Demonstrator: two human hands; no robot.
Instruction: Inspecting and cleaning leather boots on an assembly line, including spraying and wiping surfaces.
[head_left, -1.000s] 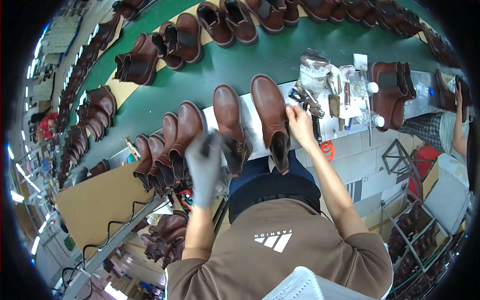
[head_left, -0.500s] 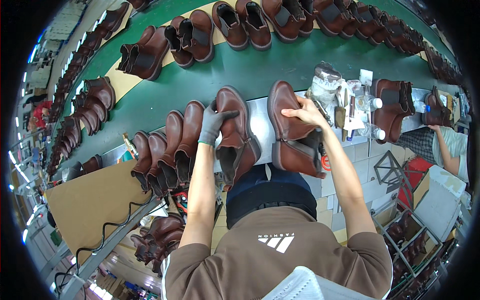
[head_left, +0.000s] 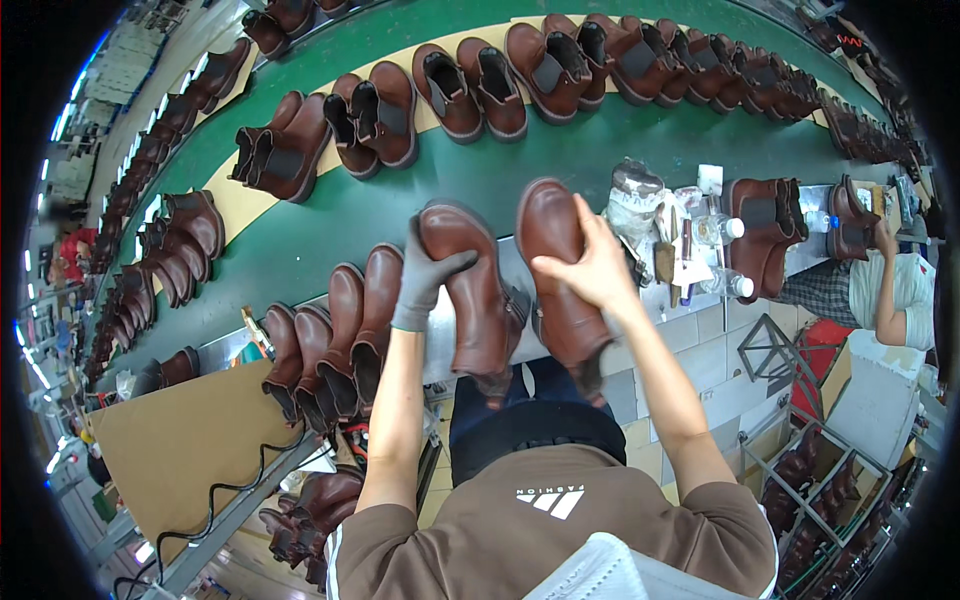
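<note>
A brown leather ankle boot (head_left: 475, 300) is gripped at its toe end by my left hand (head_left: 428, 275), which wears a grey glove. The thumb lies across the boot's upper. My bare right hand (head_left: 592, 262) holds a second brown ankle boot (head_left: 552, 225), thumb on top and fingers along its outer side. Both boots are side by side and apart, toes pointing away from me and shafts toward my waist. Just left of my gloved hand, several similar boots (head_left: 345, 300) stand in a row at the bench edge.
Pairs of brown boots (head_left: 485, 85) line the green conveyor (head_left: 270, 245) ahead. Right of my hands lie clear bottles (head_left: 718, 230), a wrapped bundle (head_left: 636, 205) and brushes (head_left: 664, 255). A cardboard sheet (head_left: 190, 430) is at left. Another person (head_left: 890, 290) works at far right.
Both boots have turned, so their openings no longer face up toward me and more of the shaft sides shows. My right hand has shifted slightly left. The view has tilted a little.
</note>
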